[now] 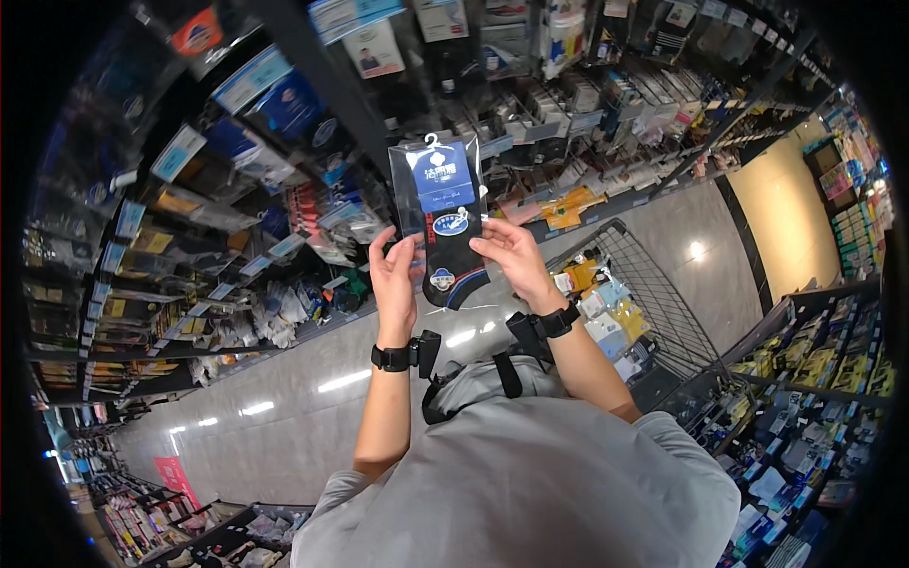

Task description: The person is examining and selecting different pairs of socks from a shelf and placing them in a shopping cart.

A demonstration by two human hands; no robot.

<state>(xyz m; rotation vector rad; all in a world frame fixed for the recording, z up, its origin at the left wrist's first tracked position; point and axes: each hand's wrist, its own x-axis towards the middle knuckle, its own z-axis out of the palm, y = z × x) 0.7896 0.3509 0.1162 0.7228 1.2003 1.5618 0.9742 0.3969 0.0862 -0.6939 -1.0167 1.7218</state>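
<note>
A clear plastic pack of black ankle socks (459, 254) is held up in front of me, upright, with a blue header card and a small white hanger hook at its top. My right hand (514, 257) pinches the pack's right edge, thumb on the front and fingers behind. At the opposite edge, my left hand (394, 273) grips the clear film between thumb and fingers, its index finger raised off the plastic. Red and blue stripes show near the lower end of the socks.
Shelves of hanging packaged goods (284, 104) rise ahead and to the left. A wire shopping cart (653, 303) holding several packages stands on the right, by my right forearm. More stocked racks (805, 417) line the lower right. Grey glossy floor (265, 435) runs between them.
</note>
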